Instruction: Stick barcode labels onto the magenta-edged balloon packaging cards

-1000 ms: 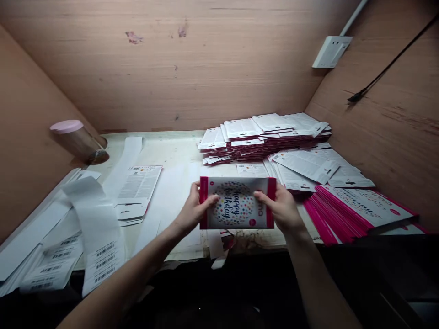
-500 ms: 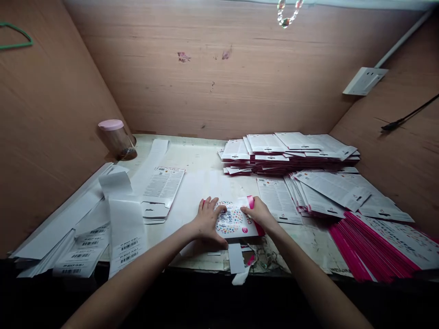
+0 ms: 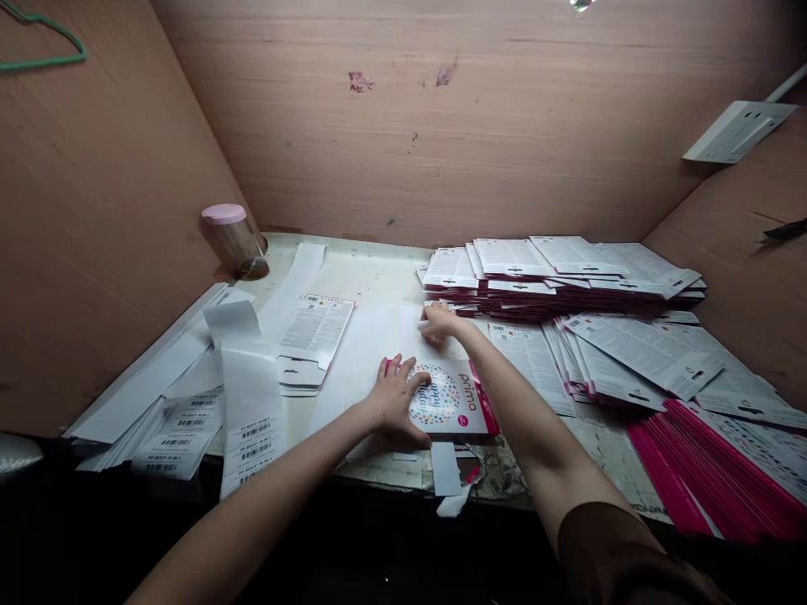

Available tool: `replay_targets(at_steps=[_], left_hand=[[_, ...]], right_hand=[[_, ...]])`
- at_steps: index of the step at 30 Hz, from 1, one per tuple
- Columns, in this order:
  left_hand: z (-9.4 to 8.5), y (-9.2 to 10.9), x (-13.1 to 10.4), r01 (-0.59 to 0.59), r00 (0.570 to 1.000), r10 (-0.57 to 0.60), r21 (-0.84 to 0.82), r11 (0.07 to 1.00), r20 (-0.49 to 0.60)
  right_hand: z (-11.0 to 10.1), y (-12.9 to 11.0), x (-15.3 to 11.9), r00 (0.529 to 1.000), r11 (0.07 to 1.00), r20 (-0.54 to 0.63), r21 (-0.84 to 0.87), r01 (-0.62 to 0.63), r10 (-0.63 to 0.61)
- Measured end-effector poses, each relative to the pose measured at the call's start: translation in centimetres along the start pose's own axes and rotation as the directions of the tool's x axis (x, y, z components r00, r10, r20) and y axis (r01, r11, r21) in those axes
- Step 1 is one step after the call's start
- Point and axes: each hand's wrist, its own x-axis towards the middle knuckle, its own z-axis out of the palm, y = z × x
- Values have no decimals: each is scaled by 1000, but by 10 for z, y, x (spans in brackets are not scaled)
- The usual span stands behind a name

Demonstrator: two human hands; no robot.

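Note:
A printed box with pink edges and a dotted circle [image 3: 465, 402] lies face up near the table's front edge. My left hand [image 3: 400, 402] rests on its left end, thumb and fingers spread apart around the end. Beyond the box, my right hand [image 3: 440, 322] is at the far edge of a white sheet [image 3: 359, 344], its fingers bent together; what they hold, if anything, is too small to make out. A white paper strip [image 3: 445, 469] sticks out below the box.
Barcode label strips [image 3: 245, 412] and white papers [image 3: 151, 370] lie at left, beside flat cartons [image 3: 315, 336] and a pink-lidded jar [image 3: 233, 239]. Stacked cartons [image 3: 535, 277] stand back right; pink-edged ones [image 3: 712, 470] fan out front right.
My right hand has let go of the box's right end and moved away over the white sheet. My left hand stays on the box. The whole view has shifted slightly.

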Motion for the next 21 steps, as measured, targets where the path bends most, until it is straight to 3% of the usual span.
replay_targets(at_steps=[3, 6, 9, 13, 17, 21], left_hand=[[1, 0, -1, 13, 1000, -13, -7, 1000, -8], [4, -1, -1, 30, 999, -31, -28, 999, -30], [5, -1, -1, 35, 999, -36, -20, 999, -28], [-1, 3, 0, -1, 999, -3, 85, 996, 45], [-6, 6, 0, -36, 998, 28, 145, 989, 58], [-7, 4, 0, -58, 997, 51, 136, 989, 50]], right_hand=[[-12, -3, -26, 996, 997, -71, 46, 62, -59], [-5, -6, -83, 976, 980, -173, 125, 154, -131], [29, -10, -147, 908, 932, -365, 209, 297, -207], [76, -13, -208, 783, 892, -558, 154, 425, -277], [78, -10, -252, 756, 802, -487, 169, 573, -437], [65, -4, -278, 768, 833, -381, -10, 552, -514]])
